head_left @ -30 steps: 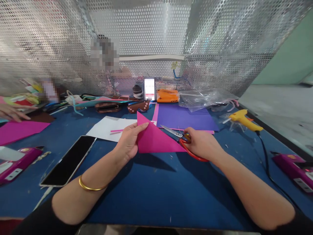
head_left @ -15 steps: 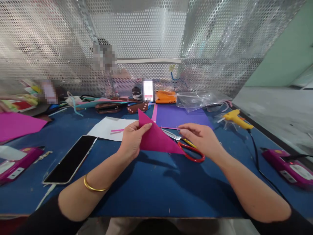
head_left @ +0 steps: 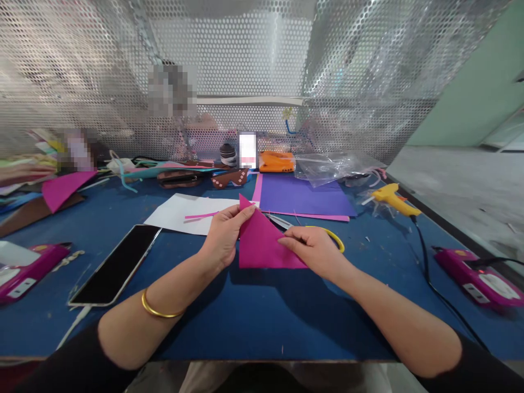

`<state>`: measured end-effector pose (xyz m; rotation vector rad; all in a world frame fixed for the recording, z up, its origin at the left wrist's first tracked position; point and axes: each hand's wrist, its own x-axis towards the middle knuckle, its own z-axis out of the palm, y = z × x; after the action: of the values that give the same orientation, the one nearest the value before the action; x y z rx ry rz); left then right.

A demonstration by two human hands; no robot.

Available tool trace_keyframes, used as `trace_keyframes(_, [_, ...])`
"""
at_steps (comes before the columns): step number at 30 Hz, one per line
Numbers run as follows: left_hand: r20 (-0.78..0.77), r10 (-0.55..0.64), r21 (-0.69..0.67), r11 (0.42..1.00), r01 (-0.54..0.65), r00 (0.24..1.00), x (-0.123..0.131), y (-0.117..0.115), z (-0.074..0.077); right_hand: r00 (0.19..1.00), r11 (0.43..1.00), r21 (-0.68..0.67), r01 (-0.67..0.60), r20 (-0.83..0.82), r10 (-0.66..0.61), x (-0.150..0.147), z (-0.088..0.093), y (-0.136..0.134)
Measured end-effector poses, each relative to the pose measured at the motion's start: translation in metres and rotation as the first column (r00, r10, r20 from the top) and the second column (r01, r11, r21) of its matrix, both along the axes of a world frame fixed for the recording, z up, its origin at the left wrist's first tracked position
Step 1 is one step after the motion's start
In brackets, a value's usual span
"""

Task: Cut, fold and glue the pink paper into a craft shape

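Observation:
Both my hands hold a magenta triangular sheet of craft paper (head_left: 262,245) above the blue table. My left hand (head_left: 225,232) pinches its upper left edge, thumb on top. Its right edge is gripped by my right hand (head_left: 317,248), between thumb and fingers. Scissors with a yellow and red handle (head_left: 338,240) lie behind the paper and my right hand, so most of them is hidden. A white sheet (head_left: 180,213) with a thin pink strip (head_left: 198,216) on it lies behind my left hand. Farther back is a purple sheet (head_left: 305,194) over a pink one.
A black-screened phone (head_left: 118,267) lies left, its cable running forward. On the right are a yellow glue gun (head_left: 395,199) and a magenta power strip (head_left: 477,275). An orange object (head_left: 277,161) and plastic bag (head_left: 335,169) line the perforated back panel. Another person's hand (head_left: 36,166) is at far left.
My right hand has come down and left and taken hold of the magenta paper's right edge. The paper is lower and now covers more of the scissors. At far left, another magenta sheet has moved back.

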<state>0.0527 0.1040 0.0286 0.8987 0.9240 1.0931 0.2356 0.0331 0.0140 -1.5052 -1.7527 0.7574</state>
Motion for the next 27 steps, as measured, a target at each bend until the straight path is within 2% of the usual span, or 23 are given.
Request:
trace_keyframes(5, [-0.051, 0.049, 0.008, 0.999, -0.049, 0.997, -0.003, 0.006, -0.001, 0.999, 0.990, -0.138, -0.009, -0.045, 0.002, 0.004, 0.005, -0.002])
trace_keyframes(12, [-0.050, 0.149, 0.007, 0.989, -0.149, 0.987, -0.010, 0.018, -0.002, 0.996, 0.982, -0.190, 0.003, -0.090, -0.021, 0.005, 0.003, 0.000])
trace_keyframes(14, [-0.044, 0.146, -0.001, 0.989, -0.147, 0.988, -0.012, 0.022, -0.003, 0.994, 0.983, -0.183, 0.026, -0.101, -0.045, 0.007, 0.002, 0.001])
trace_keyframes(16, [-0.040, 0.113, -0.008, 0.993, -0.114, 0.993, -0.012, 0.022, -0.003, 0.991, 0.985, -0.159, 0.068, -0.106, -0.086, 0.010, 0.000, 0.003])
trace_keyframes(18, [-0.058, 0.025, -0.010, 1.000, -0.026, 0.998, -0.011, 0.019, -0.004, 0.986, 0.985, -0.133, 0.109, -0.111, -0.125, 0.011, -0.001, 0.004])
trace_keyframes(20, [-0.130, -0.098, 0.001, 0.995, 0.099, 0.987, -0.008, 0.013, -0.006, 0.982, 0.984, -0.113, 0.140, -0.115, -0.153, 0.011, -0.003, 0.006])
trace_keyframes(22, [-0.222, -0.174, 0.019, 0.983, 0.182, 0.960, -0.005, 0.008, -0.008, 0.980, 0.983, -0.101, 0.153, -0.109, -0.164, 0.010, -0.004, 0.008])
trace_keyframes(24, [-0.283, -0.142, 0.054, 0.985, 0.164, 0.949, -0.003, 0.008, -0.009, 0.983, 0.984, -0.096, 0.151, -0.091, -0.160, 0.011, -0.005, 0.010])
trace_keyframes(27, [-0.327, 0.039, 0.146, 0.989, 0.010, 0.944, -0.011, 0.021, -0.007, 0.982, 0.980, -0.063, 0.187, -0.032, -0.189, 0.021, -0.005, 0.016])
